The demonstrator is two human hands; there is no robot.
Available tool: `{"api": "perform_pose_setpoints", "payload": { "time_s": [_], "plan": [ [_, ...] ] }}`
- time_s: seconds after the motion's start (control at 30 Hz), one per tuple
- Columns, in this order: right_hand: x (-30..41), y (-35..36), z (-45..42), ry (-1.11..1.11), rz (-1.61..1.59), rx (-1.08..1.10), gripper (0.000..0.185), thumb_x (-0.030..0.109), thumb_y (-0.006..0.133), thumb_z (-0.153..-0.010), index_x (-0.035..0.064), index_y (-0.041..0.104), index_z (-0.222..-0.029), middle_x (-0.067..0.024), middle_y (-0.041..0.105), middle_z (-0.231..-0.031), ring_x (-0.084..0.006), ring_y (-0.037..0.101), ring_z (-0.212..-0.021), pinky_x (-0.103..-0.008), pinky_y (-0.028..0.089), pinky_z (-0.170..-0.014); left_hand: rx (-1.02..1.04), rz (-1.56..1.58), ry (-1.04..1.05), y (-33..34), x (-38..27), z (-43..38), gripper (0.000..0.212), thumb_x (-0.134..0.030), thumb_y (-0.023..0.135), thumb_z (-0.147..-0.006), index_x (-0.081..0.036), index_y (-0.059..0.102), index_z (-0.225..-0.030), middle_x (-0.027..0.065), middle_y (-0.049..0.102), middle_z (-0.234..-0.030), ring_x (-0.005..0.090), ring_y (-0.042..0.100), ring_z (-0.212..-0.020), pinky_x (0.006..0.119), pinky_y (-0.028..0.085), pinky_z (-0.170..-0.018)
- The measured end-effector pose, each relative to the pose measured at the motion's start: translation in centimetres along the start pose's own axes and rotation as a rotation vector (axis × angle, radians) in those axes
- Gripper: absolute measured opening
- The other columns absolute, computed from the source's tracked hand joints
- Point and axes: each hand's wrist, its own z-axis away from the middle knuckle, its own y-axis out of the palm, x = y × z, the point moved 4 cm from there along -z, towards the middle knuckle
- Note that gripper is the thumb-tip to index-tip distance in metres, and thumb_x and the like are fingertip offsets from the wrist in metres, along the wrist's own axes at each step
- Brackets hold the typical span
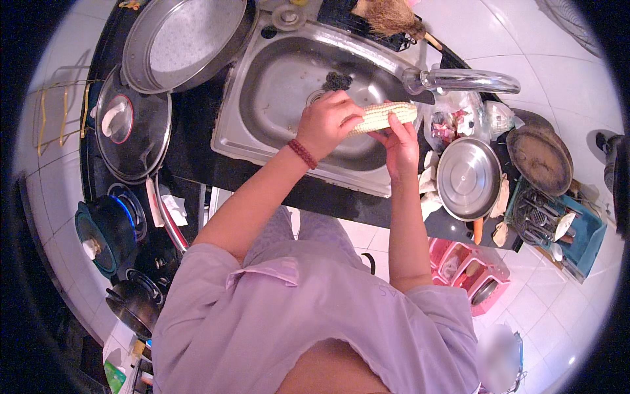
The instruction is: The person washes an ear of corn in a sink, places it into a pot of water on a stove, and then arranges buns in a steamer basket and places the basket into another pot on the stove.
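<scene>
An ear of pale corn (pixel 386 117) without husk is held between my two hands, above the right part of a stainless steel sink (pixel 275 98). My left hand (pixel 330 118), with a reddish beaded bracelet (pixel 302 153) at its wrist, closes around the cob's left end. At the right end, my right hand (pixel 399 143) grips the cob from below, thumb on the near side. A dark scrubbing pad (pixel 338 81) lies in the basin by the drain, which my left hand partly hides. The chrome faucet (pixel 472 80) points to the right, away from the basin.
Left of the sink are a large metal pan (pixel 189 44), a lidded frying pan (pixel 147 133) and a lit gas burner (pixel 123 212) under a dark pot (pixel 101 236). Right are a round metal lid (pixel 468 178), plastic bags (pixel 457 115), a wooden board (pixel 539 157) and a utensil tray (pixel 590 241).
</scene>
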Motion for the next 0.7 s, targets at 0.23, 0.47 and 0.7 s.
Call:
{"api": "perform_pose_setpoints", "payload": {
  "time_s": [0.23, 0.47, 0.7],
  "plan": [
    [0.6, 0.9, 0.7, 0.006, 0.109, -0.043, 0.041, 0.021, 0.063, -0.096, 0.0032, 0.054, -0.133, -0.0097, 0.065, -0.122, -0.0212, 0.065, -0.108, -0.0397, 0.057, -0.087, 0.045, -0.125, 0.16, 0.5, 0.2, -0.2, 0.006, -0.015, 0.067, -0.078, -0.01, 0.065, -0.078, 0.0066, 0.057, -0.082, 0.0271, 0.059, -0.081, 0.039, 0.051, -0.071],
    [0.4, 1.0, 0.9, -0.009, 0.188, -0.041, 0.037, 0.02, 0.065, -0.095, 0.0042, 0.058, -0.128, -0.0071, 0.067, -0.116, -0.0177, 0.067, -0.102, -0.0351, 0.058, -0.084, 0.151, -0.25, 0.271, 2.2, 0.0, -0.2, 0.005, -0.011, 0.062, -0.074, -0.007, 0.06, -0.076, 0.0074, 0.054, -0.083, 0.027, 0.057, -0.083, 0.042, 0.05, -0.072],
    [0.1, 0.6, 1.1, 0.008, 0.185, -0.043, 0.038, 0.019, 0.063, -0.096, 0.0047, 0.055, -0.13, -0.007, 0.067, -0.117, -0.0176, 0.066, -0.105, -0.0364, 0.056, -0.087, 0.238, -0.267, 0.11, 3.9, 1.6, 0.0, 0.007, -0.013, 0.064, -0.076, -0.007, 0.062, -0.08, 0.0067, 0.056, -0.085, 0.0274, 0.058, -0.088, 0.041, 0.05, -0.079]
  ]
}}
